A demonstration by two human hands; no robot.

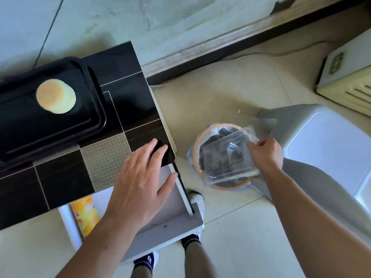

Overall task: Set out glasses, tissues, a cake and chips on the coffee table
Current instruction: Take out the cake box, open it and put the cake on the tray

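no legible txt, chips can (85, 214) print (blurred)

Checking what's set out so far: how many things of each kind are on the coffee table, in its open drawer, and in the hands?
Cake: 1
Tray: 1
Chips can in drawer: 1
Clear box in right hand: 1
Total: 4

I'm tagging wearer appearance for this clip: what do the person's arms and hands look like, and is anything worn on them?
Both forearms are bare up to the frame edge, with no sleeves in view. The left hand and the right hand carry no gloves, and no rings, watch or wristband can be seen. No cables or markings show on either arm.
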